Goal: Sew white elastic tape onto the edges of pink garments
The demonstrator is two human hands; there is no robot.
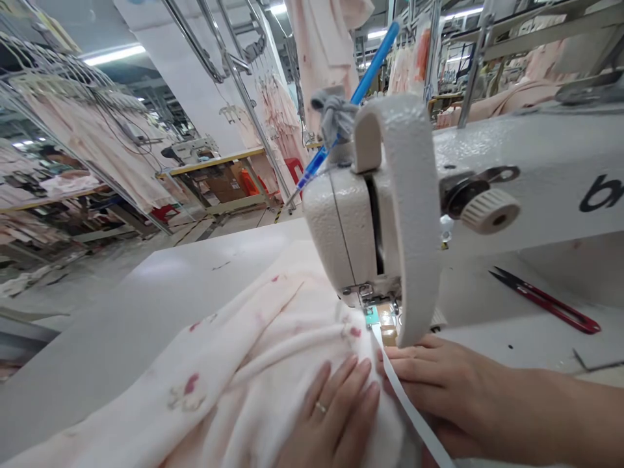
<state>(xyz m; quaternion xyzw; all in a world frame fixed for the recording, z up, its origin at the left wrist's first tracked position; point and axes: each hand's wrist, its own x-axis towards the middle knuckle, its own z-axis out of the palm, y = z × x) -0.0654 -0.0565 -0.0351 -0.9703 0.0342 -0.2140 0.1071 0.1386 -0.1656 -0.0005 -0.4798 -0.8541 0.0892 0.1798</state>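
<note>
White fleece fabric with small red and tan motifs spreads over the table and runs under the presser foot of a sewing machine. My left hand, with a ring on one finger, lies flat on the fabric just in front of the needle area, fingers stretched out. To the right of the foot, my right hand rests with straight fingers at the fabric's edge; its thumb is hidden. Between the hands a narrow white tape runs from the foot towards me. A teal piece shows at the foot.
Red-handled thread snips lie on the table right of the machine. A blue pen is tucked into a grey cloth tie on the machine head. Garment racks and other workstations stand beyond the table.
</note>
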